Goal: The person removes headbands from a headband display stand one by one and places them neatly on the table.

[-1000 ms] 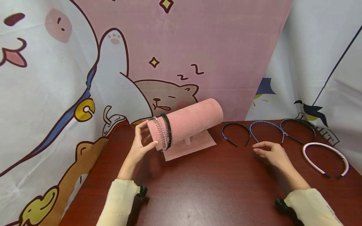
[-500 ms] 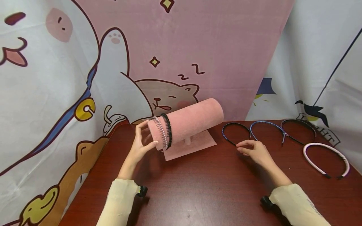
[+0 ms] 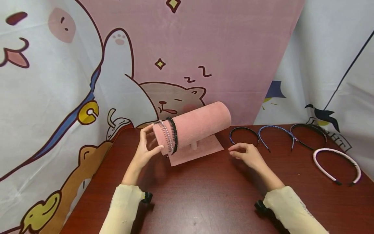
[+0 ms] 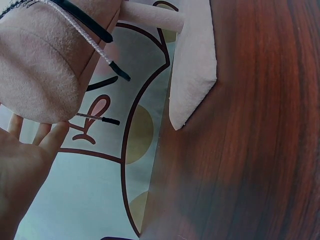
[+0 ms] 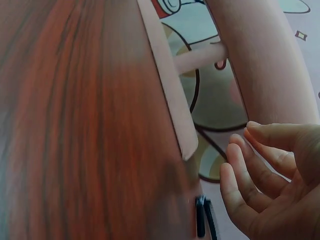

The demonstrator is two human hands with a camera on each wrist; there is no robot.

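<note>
A pink velvet cylinder stand (image 3: 198, 123) lies crosswise on its post over a pink base (image 3: 204, 150). A silvery toothed headband (image 3: 166, 136) and a black headband (image 3: 174, 135) sit round its left end. My left hand (image 3: 147, 143) rests against that end, fingers straight and thumb under the rim; the left wrist view shows the open palm (image 4: 20, 160) beside the cylinder (image 4: 40, 65). My right hand (image 3: 246, 154) hovers with relaxed fingers (image 5: 260, 175), holding nothing, just in front of a dark headband (image 3: 243, 130) lying on the table.
On the red-brown table (image 3: 190, 195), to the right, lie a blue headband (image 3: 276, 128), a black headband (image 3: 308, 126) and a pale pink one (image 3: 336, 152). Cartoon-printed cloth hangs behind and on both sides.
My right hand has moved left across the table, from the blue headband to the dark headband nearest the stand. The left hand has stayed on the cylinder's end.
</note>
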